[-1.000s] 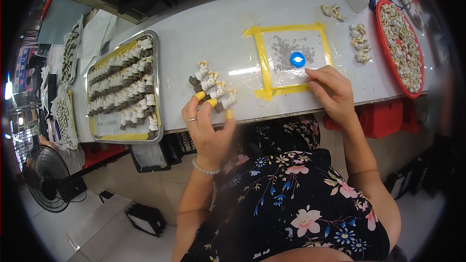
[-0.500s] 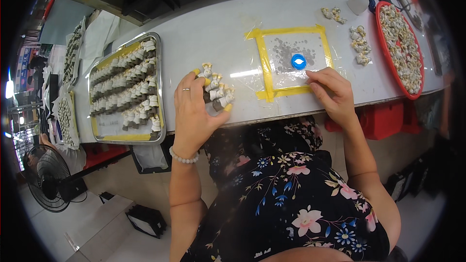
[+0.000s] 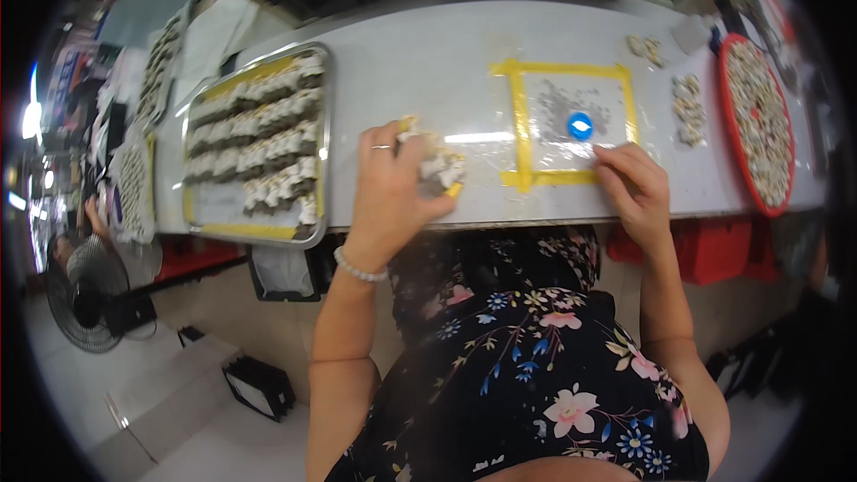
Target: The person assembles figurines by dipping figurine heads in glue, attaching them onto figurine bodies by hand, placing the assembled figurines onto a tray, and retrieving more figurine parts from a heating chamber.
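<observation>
My left hand (image 3: 388, 180), with yellow coverings on some fingertips, curves around a short row of small white-and-grey figurines (image 3: 439, 168) with yellowish tops. Its thumb presses at the near end and its fingers at the far end; they partly hide the row. My right hand (image 3: 638, 187) is loosely closed with index finger and thumb near each other, and no object shows between them. Just beyond its fingertips lies a round blue cap-like piece (image 3: 580, 126) with a white centre. That piece rests on a clear sheet (image 3: 558, 161) bordered with yellow tape and speckled with grey spots.
At left, a metal tray (image 3: 323, 134) holds rows of similar figurines. A red oval basket (image 3: 728, 116) of small whitish pieces stands at right. Two loose clusters of pieces (image 3: 688, 110) lie beside it. Farther left are more filled trays (image 3: 136, 187) and a black fan (image 3: 85, 303).
The whole view has shifted, so the table appears farther right. My left hand has moved slightly right over the figurines, covering more of them. My right hand stays beside the blue piece.
</observation>
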Demonstrator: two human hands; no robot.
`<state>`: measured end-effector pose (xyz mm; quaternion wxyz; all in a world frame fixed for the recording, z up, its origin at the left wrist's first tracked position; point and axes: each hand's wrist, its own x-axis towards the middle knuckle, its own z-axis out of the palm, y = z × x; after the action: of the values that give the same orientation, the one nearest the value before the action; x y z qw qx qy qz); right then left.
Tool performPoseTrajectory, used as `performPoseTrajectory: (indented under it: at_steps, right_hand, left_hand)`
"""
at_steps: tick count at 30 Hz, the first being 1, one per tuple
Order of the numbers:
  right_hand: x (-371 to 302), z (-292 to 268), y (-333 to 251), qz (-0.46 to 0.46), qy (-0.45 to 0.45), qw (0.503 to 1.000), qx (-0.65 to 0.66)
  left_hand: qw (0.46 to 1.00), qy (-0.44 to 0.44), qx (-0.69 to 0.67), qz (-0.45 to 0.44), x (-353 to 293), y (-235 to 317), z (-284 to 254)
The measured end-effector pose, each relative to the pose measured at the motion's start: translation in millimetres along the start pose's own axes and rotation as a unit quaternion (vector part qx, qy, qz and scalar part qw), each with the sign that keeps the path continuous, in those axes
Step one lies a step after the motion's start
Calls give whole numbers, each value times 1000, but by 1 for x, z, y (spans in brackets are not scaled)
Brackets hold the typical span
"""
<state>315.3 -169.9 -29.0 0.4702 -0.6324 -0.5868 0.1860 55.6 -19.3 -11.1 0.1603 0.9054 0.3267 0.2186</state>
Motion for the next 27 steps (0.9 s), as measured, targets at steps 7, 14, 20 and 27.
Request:
performPoseTrajectory:
  at_steps: [7, 14, 20, 27]
  right_hand:
    - [-14, -6, 4, 29, 2, 1000, -2]
    - [-12, -3, 5, 21, -18, 1000, -1]
    - [-10, -5, 6, 15, -15, 1000, -10]
    - [-9, -1, 4, 20, 5, 1000, -1]
  left_hand:
    - [1000, -4, -21, 20, 1, 7, 8]
    - [1000, -13, 3, 25, 0, 6, 2]
    - [999, -18, 1, 41, 2, 3, 2]
    - [998, -17, 16, 59, 1, 7, 3]
